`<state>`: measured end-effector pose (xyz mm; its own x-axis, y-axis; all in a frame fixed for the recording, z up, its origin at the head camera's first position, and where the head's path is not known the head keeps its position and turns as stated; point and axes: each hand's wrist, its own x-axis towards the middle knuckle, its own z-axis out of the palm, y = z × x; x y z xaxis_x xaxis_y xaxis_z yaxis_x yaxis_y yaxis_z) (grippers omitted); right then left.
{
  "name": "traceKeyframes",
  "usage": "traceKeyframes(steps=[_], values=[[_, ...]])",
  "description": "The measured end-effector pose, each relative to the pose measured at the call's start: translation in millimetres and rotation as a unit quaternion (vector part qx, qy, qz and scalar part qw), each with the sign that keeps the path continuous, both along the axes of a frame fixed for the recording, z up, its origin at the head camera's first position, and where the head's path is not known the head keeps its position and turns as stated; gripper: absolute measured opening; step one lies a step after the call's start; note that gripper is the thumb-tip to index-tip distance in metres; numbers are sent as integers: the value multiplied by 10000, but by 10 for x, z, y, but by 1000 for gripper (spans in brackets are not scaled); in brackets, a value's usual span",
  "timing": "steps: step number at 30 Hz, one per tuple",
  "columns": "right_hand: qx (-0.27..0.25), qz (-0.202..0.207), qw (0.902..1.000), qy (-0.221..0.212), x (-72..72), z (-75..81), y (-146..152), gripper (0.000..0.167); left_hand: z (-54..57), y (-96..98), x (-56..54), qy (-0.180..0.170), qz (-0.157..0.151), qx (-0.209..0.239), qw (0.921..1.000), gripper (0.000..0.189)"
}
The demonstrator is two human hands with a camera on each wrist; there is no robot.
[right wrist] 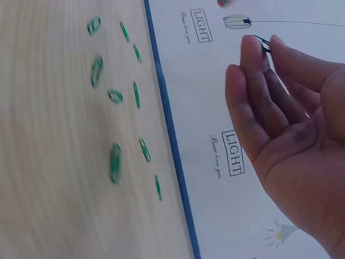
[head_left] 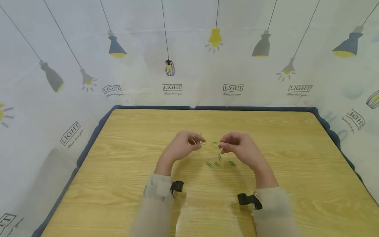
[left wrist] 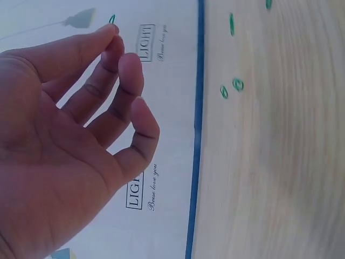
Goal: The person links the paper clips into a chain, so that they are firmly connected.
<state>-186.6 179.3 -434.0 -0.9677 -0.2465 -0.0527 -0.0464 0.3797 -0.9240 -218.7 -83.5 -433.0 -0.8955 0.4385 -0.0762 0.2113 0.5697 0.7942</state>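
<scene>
My left hand pinches a green paper clip between thumb and fingertip, with the clip's loop poking out past the fingers. Opposite it, my right hand holds another green paper clip between thumb and index finger, its wire partly hidden by the fingertips. The two hands face each other above the table, a short gap apart. Below and between them several green paper clips lie scattered, among them one upright in the head view, one left of it and one under the right hand.
The wood-grain table has a dark blue edge. Behind it hangs a white backdrop printed with lamps and lettering. A black wrist camera sits on the left sleeve and another wrist camera on the right.
</scene>
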Motion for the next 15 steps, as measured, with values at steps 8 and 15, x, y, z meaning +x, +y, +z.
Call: traceKeyframes(steps=[8,15], values=[[-1062,-653,9920,-213,199,-105,-116,27,-69,110,304,20,425,666,9969,28],[-1377,-860,9865,-222,241,-159,-141,38,-150,221,365,-1,714,1039,9920,31]])
